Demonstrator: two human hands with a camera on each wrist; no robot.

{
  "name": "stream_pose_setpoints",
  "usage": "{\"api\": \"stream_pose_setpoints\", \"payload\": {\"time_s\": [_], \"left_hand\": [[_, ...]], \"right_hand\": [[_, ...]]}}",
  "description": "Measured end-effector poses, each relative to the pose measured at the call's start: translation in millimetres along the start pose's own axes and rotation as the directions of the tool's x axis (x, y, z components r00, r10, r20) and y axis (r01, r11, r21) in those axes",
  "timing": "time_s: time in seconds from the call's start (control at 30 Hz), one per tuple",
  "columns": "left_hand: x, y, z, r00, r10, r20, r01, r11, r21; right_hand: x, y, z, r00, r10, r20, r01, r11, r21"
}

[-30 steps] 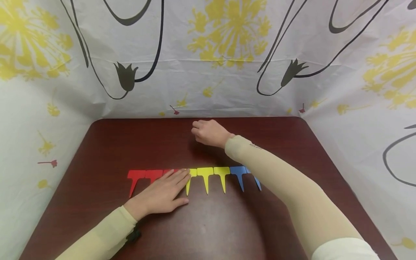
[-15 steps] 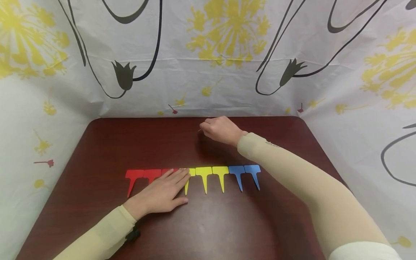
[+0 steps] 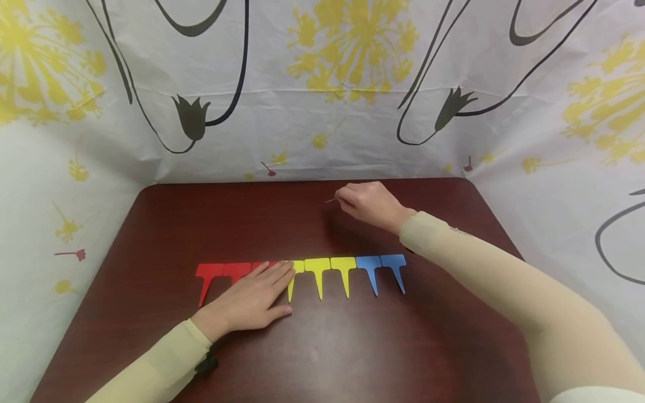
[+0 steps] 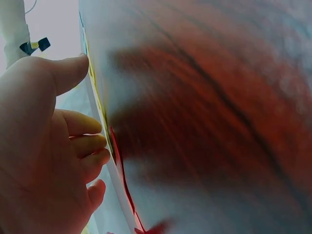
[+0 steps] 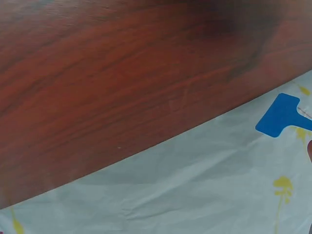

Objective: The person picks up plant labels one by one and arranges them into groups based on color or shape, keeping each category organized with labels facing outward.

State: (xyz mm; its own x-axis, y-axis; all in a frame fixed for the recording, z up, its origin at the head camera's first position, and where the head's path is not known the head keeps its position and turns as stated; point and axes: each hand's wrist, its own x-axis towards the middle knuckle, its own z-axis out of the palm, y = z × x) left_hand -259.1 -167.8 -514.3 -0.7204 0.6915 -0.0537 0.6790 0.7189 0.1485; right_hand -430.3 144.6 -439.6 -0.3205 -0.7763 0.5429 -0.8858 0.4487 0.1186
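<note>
T-shaped plant labels lie side by side on the table in a row, stems toward me. Red labels (image 3: 209, 270) are at the left, yellow labels (image 3: 318, 265) in the middle, and two blue labels (image 3: 369, 262) at the right. My left hand (image 3: 247, 302) rests with straight fingers across the red-yellow join, covering parts of both colours. Behind the row's right part, my right hand (image 3: 373, 205) is raised over the table and pinches another blue plant label (image 5: 280, 116). The head view shows that label only as a thin edge; its stem end is mostly hidden.
The dark red-brown table (image 3: 322, 347) has a rounded far edge. A patterned white cloth (image 3: 242, 151) hangs behind it and along both sides. A small dark clip (image 3: 206, 365) sits under the left sleeve.
My right hand has moved to the right behind the row, and the pinched label's thin edge has come into view. The left hand stays in place on the labels.
</note>
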Motion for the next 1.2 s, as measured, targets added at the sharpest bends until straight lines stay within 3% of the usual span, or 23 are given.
{"api": "stream_pose_setpoints", "payload": {"time_s": [0.8,1.2], "left_hand": [[0.6,1.0,-1.8,1.0,-0.029,0.002,0.029,1.0,0.011],[-0.1,2.0,-1.4,1.0,-0.028,-0.007,0.028,0.999,0.023]], "right_hand": [[-76.9,-6.8,-36.2,0.993,0.121,0.015,-0.122,0.99,0.064],[-115.4,-11.5,-48.4,0.988,0.146,-0.039,-0.146,0.989,0.014]]}}
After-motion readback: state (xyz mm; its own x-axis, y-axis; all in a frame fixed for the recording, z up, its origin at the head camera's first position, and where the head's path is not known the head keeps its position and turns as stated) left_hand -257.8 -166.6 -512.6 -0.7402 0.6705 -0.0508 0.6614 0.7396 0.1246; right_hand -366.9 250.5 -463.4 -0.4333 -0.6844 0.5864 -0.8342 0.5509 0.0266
